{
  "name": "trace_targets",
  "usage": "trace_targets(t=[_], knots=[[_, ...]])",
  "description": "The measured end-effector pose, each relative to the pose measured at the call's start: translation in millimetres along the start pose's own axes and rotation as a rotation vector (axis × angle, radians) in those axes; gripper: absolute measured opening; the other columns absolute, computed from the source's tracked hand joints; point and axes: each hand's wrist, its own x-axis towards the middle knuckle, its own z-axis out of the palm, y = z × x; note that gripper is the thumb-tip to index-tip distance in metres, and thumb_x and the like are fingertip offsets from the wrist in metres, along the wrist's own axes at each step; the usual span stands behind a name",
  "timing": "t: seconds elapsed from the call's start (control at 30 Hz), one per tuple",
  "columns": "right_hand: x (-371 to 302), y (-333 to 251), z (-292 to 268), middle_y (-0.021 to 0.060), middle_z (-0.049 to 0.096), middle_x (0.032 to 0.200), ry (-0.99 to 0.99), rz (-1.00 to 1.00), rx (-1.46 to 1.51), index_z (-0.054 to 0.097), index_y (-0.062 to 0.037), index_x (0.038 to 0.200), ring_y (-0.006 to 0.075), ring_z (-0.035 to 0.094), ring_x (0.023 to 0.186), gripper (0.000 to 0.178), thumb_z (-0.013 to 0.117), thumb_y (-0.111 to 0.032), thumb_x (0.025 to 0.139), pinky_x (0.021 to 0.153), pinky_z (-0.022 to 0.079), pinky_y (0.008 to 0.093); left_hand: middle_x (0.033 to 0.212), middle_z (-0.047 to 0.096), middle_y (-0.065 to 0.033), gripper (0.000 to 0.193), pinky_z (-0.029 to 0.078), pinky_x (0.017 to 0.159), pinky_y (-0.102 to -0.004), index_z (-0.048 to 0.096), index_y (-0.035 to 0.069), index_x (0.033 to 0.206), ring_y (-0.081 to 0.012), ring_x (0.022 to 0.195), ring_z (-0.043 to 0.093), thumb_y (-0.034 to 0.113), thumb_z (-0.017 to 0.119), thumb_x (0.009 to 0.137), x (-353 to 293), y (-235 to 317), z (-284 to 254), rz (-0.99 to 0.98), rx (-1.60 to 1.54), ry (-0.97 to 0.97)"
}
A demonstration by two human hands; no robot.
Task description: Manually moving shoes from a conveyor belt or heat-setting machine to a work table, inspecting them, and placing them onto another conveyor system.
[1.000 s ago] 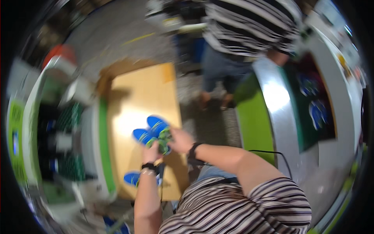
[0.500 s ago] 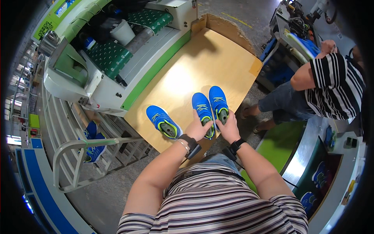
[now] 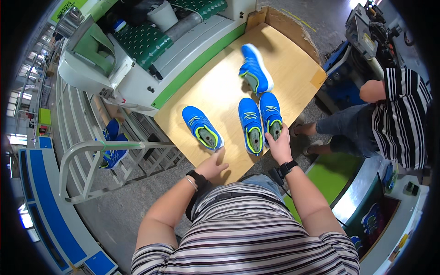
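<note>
My right hand (image 3: 279, 145) grips the heel of a blue shoe (image 3: 270, 106), its thumb at the lime-edged opening and its fingers along the outer side. Close beside it on the left is a matching blue shoe (image 3: 249, 114), toe pointing away. My left hand (image 3: 211, 167) is open, fingers reaching toward the heel of a separate blue shoe (image 3: 197, 120); whether they touch it I cannot tell. Farther out on the wooden board (image 3: 220, 87), another blue shoe (image 3: 255, 68) is tilted onto its side, showing its white sole edge.
Beyond the board stands a white machine with a green conveyor belt (image 3: 142, 46) and a white cup (image 3: 162, 16). A metal rack (image 3: 101, 146) on the left holds blue shoes (image 3: 114, 146). To the right stands a co-worker in a striped shirt (image 3: 405, 119). More shoes (image 3: 370, 219) sit lower right.
My left hand has left the middle shoe and moved left and nearer me. My right hand stays at the right shoe. A tilted shoe now appears on the far board. The view has shifted.
</note>
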Motion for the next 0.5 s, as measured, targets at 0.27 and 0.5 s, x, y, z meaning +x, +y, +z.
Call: trace_targets(t=[0.27,0.5], knots=[[-2.2,0.4,-0.5,0.0272,0.045,0.134,-0.042,0.012,0.014,0.032,0.0046,0.139,0.0414,0.042,0.127,0.075,0.071,-0.028,0.084,0.105,0.037,0.0445,0.088,0.066,-0.0279,0.095,0.05,0.079,-0.0435,-0.004,0.023,0.156,-0.0419,0.086,0.066,0.032,0.063,0.089,-23.6,33.1,-10.6,-0.228,0.046,-0.098],[-2.2,-1.0,-4.1,0.0276,0.045,0.132,-0.006,0.009,-0.003,0.032,0.0066,0.138,0.0423,0.042,0.125,0.075,0.071,-0.026,0.084,0.105,0.037,0.0448,0.081,0.067,-0.0188,0.086,0.052,0.071,-0.0387,0.012,0.018,0.156,-0.0315,0.072,0.067,0.03,0.064,0.089,-39.2,44.1,-37.5,-0.368,0.013,-0.093]])
